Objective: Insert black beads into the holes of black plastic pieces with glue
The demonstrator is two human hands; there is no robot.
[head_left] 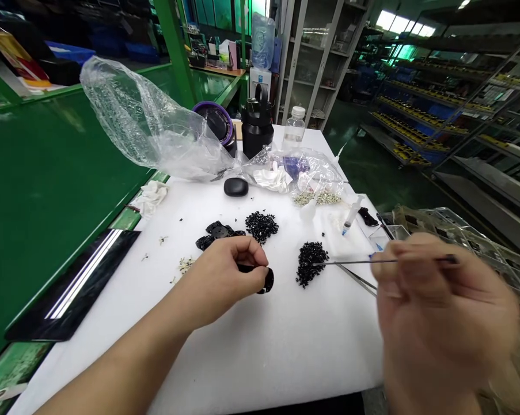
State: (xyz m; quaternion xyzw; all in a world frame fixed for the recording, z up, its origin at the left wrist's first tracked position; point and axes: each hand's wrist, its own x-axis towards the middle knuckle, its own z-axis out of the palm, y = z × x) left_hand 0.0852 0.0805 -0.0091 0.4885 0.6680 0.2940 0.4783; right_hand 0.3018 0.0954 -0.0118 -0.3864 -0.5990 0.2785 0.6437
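Observation:
My left hand [231, 274] is closed in a pinch on a small black rounded part [268, 280], low over the white tabletop. Its fingers hide most of the part. On the right, blurred and close to the camera, my right hand [441, 317] grips a thin metal rod [350, 263] with a dark end. The rod points left, its tip seen against a pile of tiny black pieces [310, 262]; I cannot tell whether they touch. Behind my left hand lie a second pile of black pieces [262, 226] and several black parts [219, 230].
Tweezers [359, 279] lie near my right hand, with a syringe [352, 214] behind. Small pale pieces [185, 264] lie left of my left hand. Farther back are a black case [236, 187], plastic bags [169, 135] and a black bottle [257, 132]. A glossy black panel [73, 282] is at the left edge.

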